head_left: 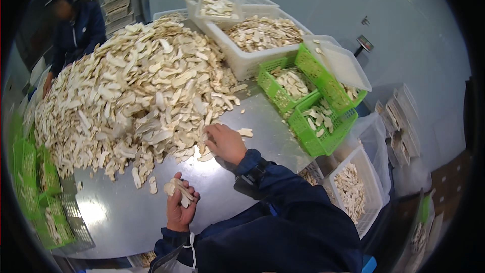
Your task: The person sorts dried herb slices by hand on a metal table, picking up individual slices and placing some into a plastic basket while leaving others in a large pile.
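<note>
A large heap of pale dried mushroom slices (151, 86) covers much of the steel table (222, 187). Low in front of the heap, my left hand (182, 210) is closed around several mushroom slices (181, 192), palm turned up. My right hand (227, 144) rests at the heap's right front edge, palm down, fingers bent in among the slices. What its fingertips pinch, if anything, is hidden beneath them. One loose slice (245, 132) lies just beyond the right hand, and a few more lie between the heap and my left hand.
Green baskets (323, 139) with slices stand along the table's right side, more green baskets (38, 187) at its left. A large white bin (242, 60) of slices stands at the back; another white bin (374, 202) is by my right elbow. A co-worker (78, 28) stands far left.
</note>
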`<state>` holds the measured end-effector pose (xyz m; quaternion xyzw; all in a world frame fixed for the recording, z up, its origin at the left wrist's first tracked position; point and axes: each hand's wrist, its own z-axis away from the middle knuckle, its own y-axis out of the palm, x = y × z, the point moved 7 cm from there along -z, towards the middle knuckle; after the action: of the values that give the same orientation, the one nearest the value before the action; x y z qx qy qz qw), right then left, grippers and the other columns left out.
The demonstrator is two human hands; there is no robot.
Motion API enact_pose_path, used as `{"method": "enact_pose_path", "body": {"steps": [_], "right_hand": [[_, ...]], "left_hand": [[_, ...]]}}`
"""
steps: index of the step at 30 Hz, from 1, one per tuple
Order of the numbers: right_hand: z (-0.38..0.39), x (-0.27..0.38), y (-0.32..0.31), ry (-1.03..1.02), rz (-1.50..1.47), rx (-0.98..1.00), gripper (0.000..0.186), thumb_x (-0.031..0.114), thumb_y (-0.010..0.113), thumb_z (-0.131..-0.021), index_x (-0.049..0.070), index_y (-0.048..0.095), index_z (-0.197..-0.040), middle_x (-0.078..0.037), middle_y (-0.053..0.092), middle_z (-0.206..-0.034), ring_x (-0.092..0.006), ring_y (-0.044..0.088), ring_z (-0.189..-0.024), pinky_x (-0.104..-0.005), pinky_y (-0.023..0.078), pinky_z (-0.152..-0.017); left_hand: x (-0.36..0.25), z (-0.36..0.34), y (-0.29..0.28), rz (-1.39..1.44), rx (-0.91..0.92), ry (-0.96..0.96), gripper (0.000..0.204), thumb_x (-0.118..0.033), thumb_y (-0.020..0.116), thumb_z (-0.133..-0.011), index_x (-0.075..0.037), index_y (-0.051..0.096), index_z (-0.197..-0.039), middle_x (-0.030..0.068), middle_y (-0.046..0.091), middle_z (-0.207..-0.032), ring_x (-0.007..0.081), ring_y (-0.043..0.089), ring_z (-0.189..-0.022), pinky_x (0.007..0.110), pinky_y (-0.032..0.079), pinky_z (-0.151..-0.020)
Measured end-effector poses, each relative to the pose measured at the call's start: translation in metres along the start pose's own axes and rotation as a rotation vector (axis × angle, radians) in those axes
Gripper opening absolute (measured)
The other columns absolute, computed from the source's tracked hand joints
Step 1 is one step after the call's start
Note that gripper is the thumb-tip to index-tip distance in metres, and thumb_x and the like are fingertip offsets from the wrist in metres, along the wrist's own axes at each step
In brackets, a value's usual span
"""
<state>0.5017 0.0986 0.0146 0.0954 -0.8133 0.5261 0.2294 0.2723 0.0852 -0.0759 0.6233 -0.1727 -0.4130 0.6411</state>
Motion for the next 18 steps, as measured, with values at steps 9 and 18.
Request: {"method": "enact_pose_path", "body": {"steps": [9, 18], "right_hand": [[0.004, -0.0018, 0.0024, -0.029, -0.054, 0.065, 0.029, 0.024, 0.065, -0.087, 0.015, 0.059, -0.114, -0.008, 0.062, -0.096, -0.0309, 0.064, -0.089, -0.0438, 0.053, -0.072], [0.0007, -0.0001, 0.005, -0.037, -0.103, 0.066, 0.022, 0.022, 0.063, -0.087, 0.016, 0.059, -0.108, -0.006, 0.061, -0.094, -0.0294, 0.064, -0.088, -0.0431, 0.053, -0.07]], "left_hand": [[-0.0006, -0.0007, -0.0022, -0.001, 0.003, 0.003, 0.059, -0.019, 0.068, -0.093, -0.011, 0.04, -0.145, 0.0053, 0.061, -0.111, 0.0212, 0.062, -0.097, 0.042, 0.052, -0.087], [-0.0002, 0.0005, -0.0004, -0.011, 0.014, -0.014, 0.059, -0.018, 0.066, -0.095, -0.016, 0.039, -0.147, 0.004, 0.059, -0.111, 0.019, 0.058, -0.097, 0.04, 0.049, -0.089]]}}
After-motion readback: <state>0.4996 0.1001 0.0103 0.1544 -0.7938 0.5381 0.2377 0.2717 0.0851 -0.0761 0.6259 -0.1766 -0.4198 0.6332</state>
